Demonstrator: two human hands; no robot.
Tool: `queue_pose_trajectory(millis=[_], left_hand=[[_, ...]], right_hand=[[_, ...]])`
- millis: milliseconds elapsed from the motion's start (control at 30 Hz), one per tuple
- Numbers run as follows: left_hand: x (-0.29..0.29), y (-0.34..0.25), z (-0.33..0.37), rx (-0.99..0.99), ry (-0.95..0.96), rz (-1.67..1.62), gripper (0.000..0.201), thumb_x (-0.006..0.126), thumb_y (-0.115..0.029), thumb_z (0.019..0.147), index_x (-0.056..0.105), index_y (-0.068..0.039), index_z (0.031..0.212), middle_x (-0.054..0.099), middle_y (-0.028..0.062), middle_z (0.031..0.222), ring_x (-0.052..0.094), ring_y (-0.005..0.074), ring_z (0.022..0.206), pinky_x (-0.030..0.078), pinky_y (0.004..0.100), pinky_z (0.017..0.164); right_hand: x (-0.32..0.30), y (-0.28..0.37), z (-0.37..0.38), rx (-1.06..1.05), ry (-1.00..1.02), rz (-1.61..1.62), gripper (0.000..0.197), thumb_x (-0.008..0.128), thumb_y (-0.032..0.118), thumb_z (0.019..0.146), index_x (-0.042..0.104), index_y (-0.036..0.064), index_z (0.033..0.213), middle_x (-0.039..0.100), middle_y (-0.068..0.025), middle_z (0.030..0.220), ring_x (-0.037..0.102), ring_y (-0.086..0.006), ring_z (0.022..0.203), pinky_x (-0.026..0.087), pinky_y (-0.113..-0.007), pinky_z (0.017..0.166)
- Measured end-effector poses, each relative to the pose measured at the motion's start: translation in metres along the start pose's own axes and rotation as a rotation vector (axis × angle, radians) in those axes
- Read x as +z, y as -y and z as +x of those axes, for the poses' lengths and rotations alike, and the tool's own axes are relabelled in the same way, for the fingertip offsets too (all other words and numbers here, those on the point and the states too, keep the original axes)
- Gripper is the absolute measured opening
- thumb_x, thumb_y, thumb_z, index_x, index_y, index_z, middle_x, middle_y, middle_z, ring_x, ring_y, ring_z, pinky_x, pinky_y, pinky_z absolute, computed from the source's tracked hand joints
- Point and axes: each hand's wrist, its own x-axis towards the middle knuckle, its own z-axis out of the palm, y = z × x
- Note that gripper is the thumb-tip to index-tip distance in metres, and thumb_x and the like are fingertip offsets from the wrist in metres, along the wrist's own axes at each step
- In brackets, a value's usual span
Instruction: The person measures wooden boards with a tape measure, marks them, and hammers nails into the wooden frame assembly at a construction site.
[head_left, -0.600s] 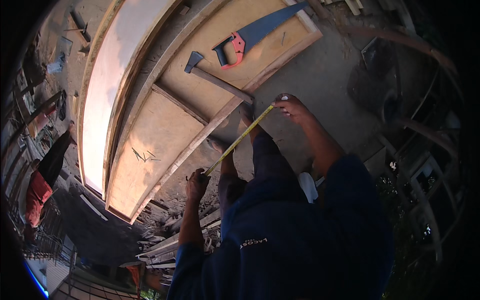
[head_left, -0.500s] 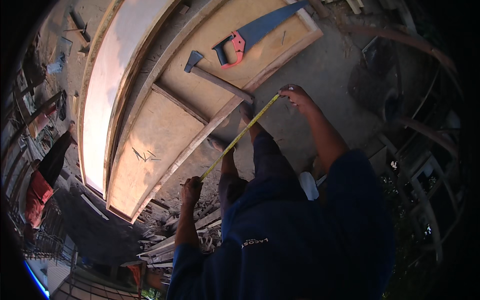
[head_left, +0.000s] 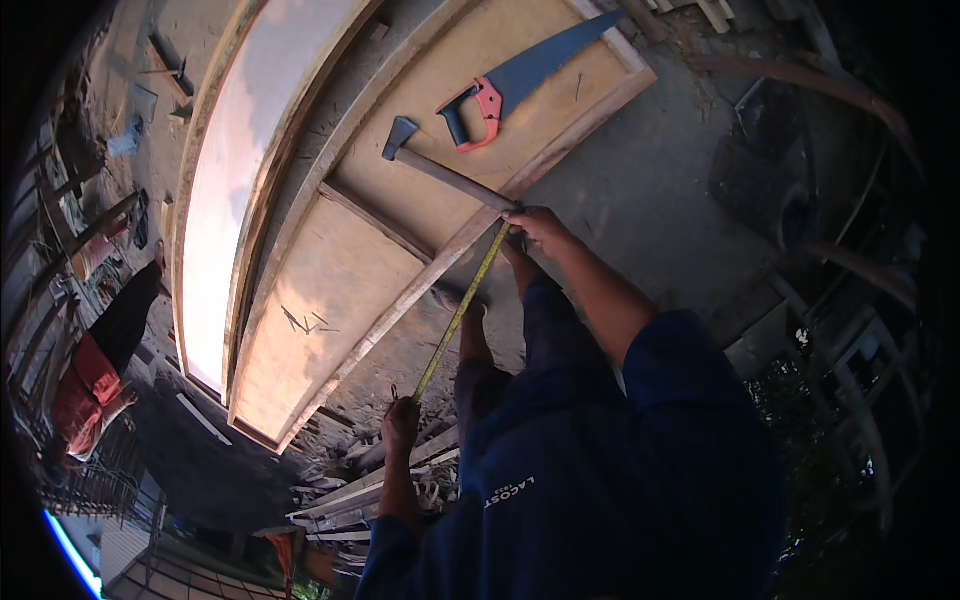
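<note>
Yellow tape [head_left: 455, 328] drawn out straight between your 2 hands, near side of framed panel [head_left: 325, 270]. Left hand [head_left: 401, 425] grips near end; right hand [head_left: 535, 225] pinches far end. 1 crosspiece [head_left: 375, 222] in place; work left: cannot tell.

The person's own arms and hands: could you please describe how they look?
The dark blue shirt sleeves are short, leaving both forearms bare. The left hand and right hand wear no gloves, and no watch or bracelet shows.
</note>
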Motion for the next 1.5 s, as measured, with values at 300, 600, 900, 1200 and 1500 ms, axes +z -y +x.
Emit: queue_pose_trajectory(millis=[300, 600, 900, 1200, 1500], left_hand=[[0.003, -0.013, 0.023, 0.04, 0.025, 0.013, 0.023, 0.074, -0.025, 0.088, 0.072, -0.011, 0.107, 0.07, 0.0167, 0.1, 0.068, 0.0409, 0.093, 0.054, 0.0498, 0.08], [-0.003, -0.121, 0.144, 0.351, -0.097, -0.035, 0.02, 0.075, -0.017, 0.087, 0.071, -0.009, 0.105, 0.069, 0.018, 0.098, 0.067, 0.04, 0.088, 0.053, 0.0507, 0.074], [0.028, -0.279, 0.275, 0.556, -0.113, 0.061, 0.023, 0.072, -0.024, 0.087, 0.072, -0.01, 0.106, 0.069, 0.0192, 0.096, 0.068, 0.0406, 0.089, 0.054, 0.0511, 0.075], [0.045, -0.319, 0.317, 0.495, -0.083, 0.222, 0.024, 0.073, -0.029, 0.087, 0.072, -0.011, 0.102, 0.07, 0.0206, 0.094, 0.069, 0.0428, 0.087, 0.055, 0.053, 0.074], [0.05, -0.293, 0.298, 0.45, -0.038, 0.084, 0.032, 0.072, -0.029, 0.088, 0.069, -0.013, 0.115, 0.07, 0.0179, 0.107, 0.068, 0.0395, 0.099, 0.054, 0.0507, 0.084]], right_hand=[[-0.051, 0.137, -0.026, -0.623, -0.416, -0.456, 0.048, 0.075, 0.049, 0.084, 0.075, 0.0031, 0.099, 0.074, -0.0178, 0.094, 0.072, -0.0309, 0.094, 0.054, -0.041, 0.084], [-0.112, 0.058, -0.026, -0.546, -0.648, -0.073, 0.029, 0.077, 0.03, 0.087, 0.073, 0.003, 0.097, 0.072, -0.0079, 0.09, 0.067, -0.0176, 0.09, 0.051, -0.033, 0.081], [-0.102, -0.112, -0.08, -0.383, -0.325, -0.162, 0.039, 0.084, 0.021, 0.076, 0.07, 0.0044, 0.109, 0.069, -0.0071, 0.092, 0.065, -0.0171, 0.082, 0.053, -0.033, 0.075], [-0.112, -0.147, -0.104, -0.266, -0.305, -0.037, 0.047, 0.087, 0.02, 0.072, 0.07, 0.0071, 0.114, 0.071, -0.0105, 0.094, 0.069, -0.0184, 0.073, 0.056, -0.033, 0.062], [-0.111, -0.114, -0.098, -0.221, -0.132, 0.272, 0.046, 0.07, 0.007, 0.083, 0.063, 0.0063, 0.129, 0.068, -0.0099, 0.109, 0.067, -0.018, 0.087, 0.059, -0.032, 0.071]])
